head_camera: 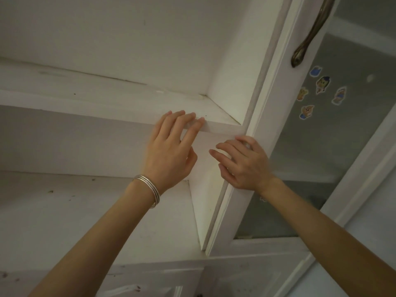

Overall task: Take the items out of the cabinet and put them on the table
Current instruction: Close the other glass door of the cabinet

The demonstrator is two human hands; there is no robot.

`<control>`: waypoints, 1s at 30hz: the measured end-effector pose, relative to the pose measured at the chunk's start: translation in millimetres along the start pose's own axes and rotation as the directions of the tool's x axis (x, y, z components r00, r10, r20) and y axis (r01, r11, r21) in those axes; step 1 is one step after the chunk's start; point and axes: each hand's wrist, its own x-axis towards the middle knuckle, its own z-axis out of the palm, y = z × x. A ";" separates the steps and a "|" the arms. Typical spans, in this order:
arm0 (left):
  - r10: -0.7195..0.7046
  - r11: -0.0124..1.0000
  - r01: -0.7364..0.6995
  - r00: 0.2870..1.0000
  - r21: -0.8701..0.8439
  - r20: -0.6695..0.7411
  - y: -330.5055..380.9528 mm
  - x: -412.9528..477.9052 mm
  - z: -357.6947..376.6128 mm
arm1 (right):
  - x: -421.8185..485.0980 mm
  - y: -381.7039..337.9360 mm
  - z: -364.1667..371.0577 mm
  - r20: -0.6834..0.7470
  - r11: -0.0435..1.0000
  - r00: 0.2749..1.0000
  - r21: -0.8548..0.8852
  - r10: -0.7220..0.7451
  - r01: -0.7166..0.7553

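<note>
Head view: the camera looks up into the open white cabinet (128, 50), which stands straight ahead of both hands. The left hand (169, 146) is released and holds nothing. Its fingers (192, 117) are straight and spread, and their tips lie on the front edge of the upper shelf (107, 93). The thumb hangs below that edge. Thin silver bangles (150, 190) ring the left wrist.

The right hand (242, 163) is just beside the left one, on its right, and a little lower. It too is released, with fingers spread and only slightly bent, and nothing is in its grasp. It lies against the place where the cabinet's side wall meets the frame of the door (267, 125). I cannot tell whether the fingertips press on the wood.

Below both wrists runs the lower shelf (85, 211), marked with dark specks. Beyond the right hand, further to its right, is the door's glass pane (342, 146), with small cartoon stickers (322, 84) on it. Above that hand, high on the door frame, hangs a curved metal handle (312, 28). Under the forearms are white panelled fronts (150, 281).
</note>
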 end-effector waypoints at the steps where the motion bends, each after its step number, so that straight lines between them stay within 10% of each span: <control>1: -0.005 1.000 0.005 1.000 -0.005 -0.001 0.0 0.2 -0.6 | 1.1 -0.2 2.2 0.015 1.000 1.000 -0.002 0.013 -0.013; 30: -0.057 0.995 0.051 0.996 -0.083 -0.067 8.8 1.1 -0.7 | 2.6 -5.1 -1.5 0.109 0.993 0.992 -0.104 0.066 -0.054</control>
